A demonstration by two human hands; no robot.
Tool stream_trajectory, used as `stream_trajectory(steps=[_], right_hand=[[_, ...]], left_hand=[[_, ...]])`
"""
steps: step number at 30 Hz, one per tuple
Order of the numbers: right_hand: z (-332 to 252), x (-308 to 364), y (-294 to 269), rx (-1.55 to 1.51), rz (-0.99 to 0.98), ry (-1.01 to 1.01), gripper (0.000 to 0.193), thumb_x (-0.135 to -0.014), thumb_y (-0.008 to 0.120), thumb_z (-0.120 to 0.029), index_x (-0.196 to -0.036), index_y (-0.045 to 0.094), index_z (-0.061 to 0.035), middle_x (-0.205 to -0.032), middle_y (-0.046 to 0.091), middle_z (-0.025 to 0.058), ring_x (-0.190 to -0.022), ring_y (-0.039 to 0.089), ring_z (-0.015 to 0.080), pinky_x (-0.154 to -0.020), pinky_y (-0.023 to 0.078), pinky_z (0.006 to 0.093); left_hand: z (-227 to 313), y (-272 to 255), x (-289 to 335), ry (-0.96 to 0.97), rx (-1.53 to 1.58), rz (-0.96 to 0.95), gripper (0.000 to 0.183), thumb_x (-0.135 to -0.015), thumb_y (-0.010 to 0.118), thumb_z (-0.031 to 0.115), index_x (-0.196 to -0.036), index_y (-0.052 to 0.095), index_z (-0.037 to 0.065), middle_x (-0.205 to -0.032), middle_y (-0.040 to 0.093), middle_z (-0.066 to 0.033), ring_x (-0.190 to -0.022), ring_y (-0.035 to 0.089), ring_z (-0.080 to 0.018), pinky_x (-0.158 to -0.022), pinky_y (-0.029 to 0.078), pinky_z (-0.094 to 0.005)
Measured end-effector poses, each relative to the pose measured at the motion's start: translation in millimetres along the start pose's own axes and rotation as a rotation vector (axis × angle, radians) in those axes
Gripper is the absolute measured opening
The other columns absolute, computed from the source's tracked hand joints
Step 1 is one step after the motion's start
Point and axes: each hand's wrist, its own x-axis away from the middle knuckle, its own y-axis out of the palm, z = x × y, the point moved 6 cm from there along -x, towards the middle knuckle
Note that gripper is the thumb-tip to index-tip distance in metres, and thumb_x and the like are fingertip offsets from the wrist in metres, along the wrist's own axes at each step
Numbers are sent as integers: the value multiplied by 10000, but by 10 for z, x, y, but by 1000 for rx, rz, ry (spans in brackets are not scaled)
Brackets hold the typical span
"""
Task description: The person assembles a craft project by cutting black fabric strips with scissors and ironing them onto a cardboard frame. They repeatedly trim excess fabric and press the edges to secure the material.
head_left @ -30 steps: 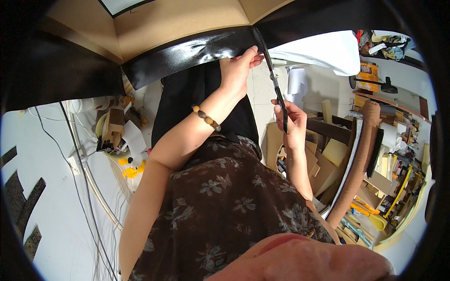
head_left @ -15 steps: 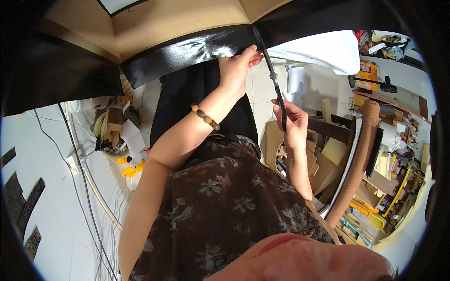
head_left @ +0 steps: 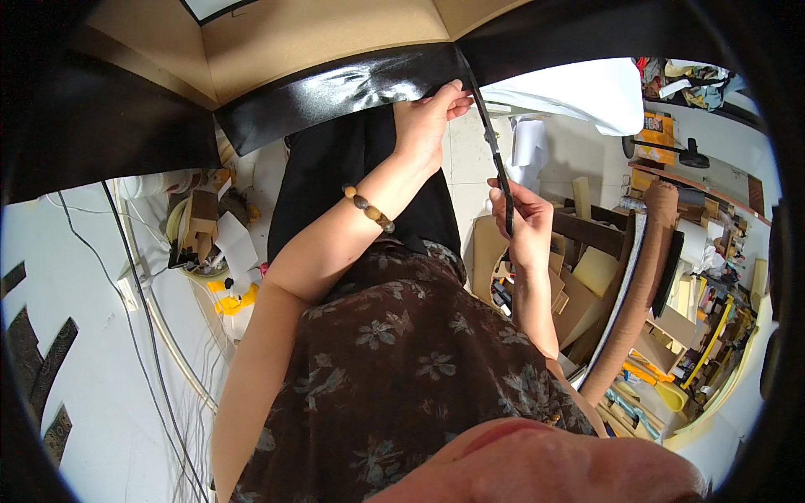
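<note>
A glossy black sheet (head_left: 310,96) hangs over the near edge of a tan board panel, its lower border loose. My left hand (head_left: 423,130), with a beaded bracelet at the wrist, is closed on that border near its right end, thumb on top and fingers curled beneath. From the corner beside it a long, narrow black strip (head_left: 489,126) slants down to the right. My right hand (head_left: 528,222) is closed around the strip's lower end, the thumb and fingers pinching it. A small glint shows midway along the strip; its exact kind is unclear.
More black sheet (head_left: 109,121) hangs at left and right of the corner. White material (head_left: 570,92) lies behind the strip. A brown roll (head_left: 646,268) leans at right among boards and offcuts. Black cables (head_left: 151,310) run at left, near a cluttered bin (head_left: 201,226).
Almost nothing differs: both hands keep their hold, and the view has shifted very slightly.
</note>
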Motion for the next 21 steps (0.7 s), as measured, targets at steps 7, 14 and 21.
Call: stream_trajectory(steps=[7,14,21], right_hand=[[39,-4,11,-89,-26,52,241,-864,751,-177,-1023,719,2,-651,559,-51,-531,425,9,-485,285,181],[84,7,-18,-220,-80,72,267,-862,756,-198,-1038,715,-2,-614,529,-60,-468,382,1,-429,219,176],[-12,-50,30,-163,-50,55,248,-857,763,-196,-1017,725,-11,-622,544,-62,-476,400,0,-436,244,179]], left_hand=[[-22,-31,-19,-12,-26,6,190,-880,695,126,-949,674,-50,-940,697,-174,-859,690,-227,-831,549,-345],[-27,-43,-30,-27,-12,-22,191,-879,686,127,-959,675,-46,-944,698,-160,-868,683,-221,-818,545,-332],[-35,-40,-40,-40,22,-31,159,-861,700,117,-934,682,-24,-932,698,-134,-848,673,-204,-802,542,-323]])
